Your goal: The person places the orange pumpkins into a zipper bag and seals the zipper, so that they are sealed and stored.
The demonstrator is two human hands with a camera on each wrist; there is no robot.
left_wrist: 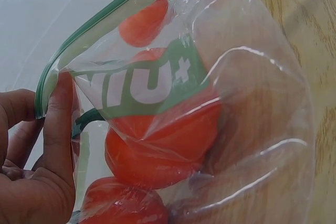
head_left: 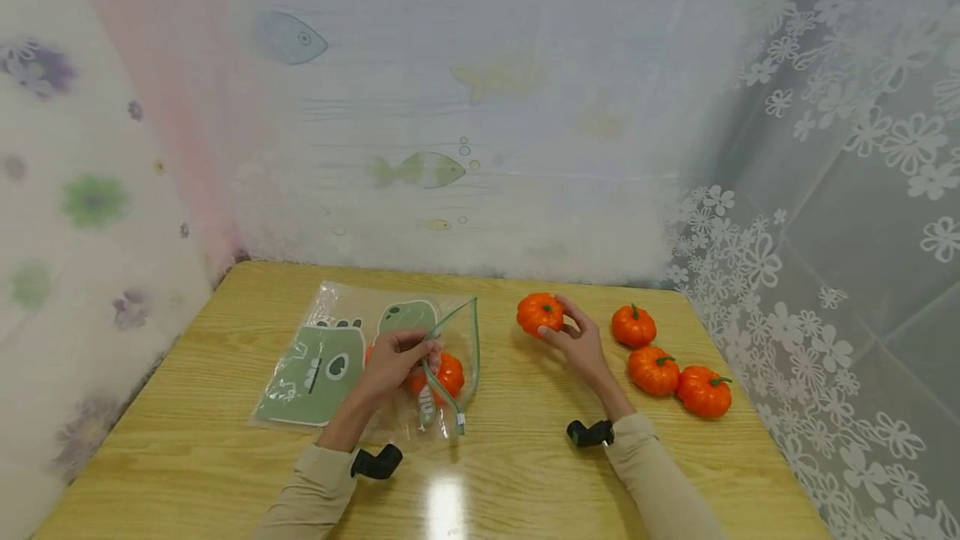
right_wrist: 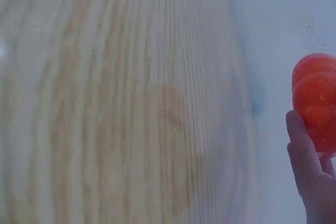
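My left hand [head_left: 395,365] pinches the green-edged opening of a clear zip bag [head_left: 337,294], which has a green cartoon print and lies on the table. Inside the bag, orange toy pumpkins [left_wrist: 163,150] show through the plastic; the left wrist view has several orange shapes there. My right hand [head_left: 585,348] holds another orange toy pumpkin [head_left: 540,314] between thumb and fingers, to the right of the bag. In the right wrist view, that pumpkin [right_wrist: 317,103] sits at the right edge, with the thumb against it and part of it cut off.
Three more toy pumpkins stand at the table's right side: one at the back [head_left: 633,326], one in the middle [head_left: 653,371] and one nearer [head_left: 703,392]. The wooden table [head_left: 525,482] meets a fish-patterned curtain [head_left: 480,215] behind. A white slider [head_left: 461,420] sits on the bag's zip.
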